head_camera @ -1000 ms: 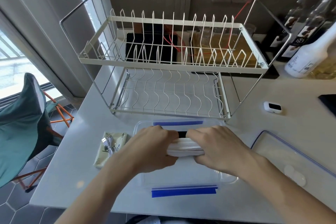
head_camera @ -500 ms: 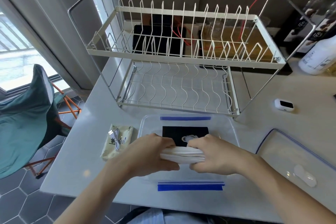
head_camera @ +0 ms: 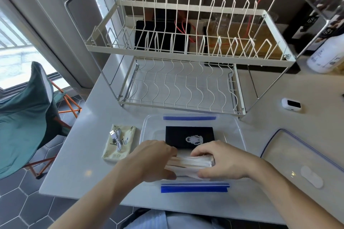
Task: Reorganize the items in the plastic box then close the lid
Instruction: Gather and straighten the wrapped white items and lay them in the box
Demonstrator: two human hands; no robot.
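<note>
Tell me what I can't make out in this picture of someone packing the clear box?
Head view only:
- White bundle: both ends covered by the left hand and right hand; what it is stays unclear.
- Plastic box: near floor hidden by hands and bundle.
- Black card: near edge hidden behind the fingers.
- Lid: right part cut off by the frame edge.
- Cream packet: print too small to read.
- Bottles: blurred, cropped at the edge.

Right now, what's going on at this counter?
A person is sorting a clear plastic box. Both the left hand and right hand hold a bundle of white-wrapped sticks over the box's near end. A black card lies inside. The lid rests on the counter to the right, so the box is open. A packet with a cable sits outside, left.
</note>
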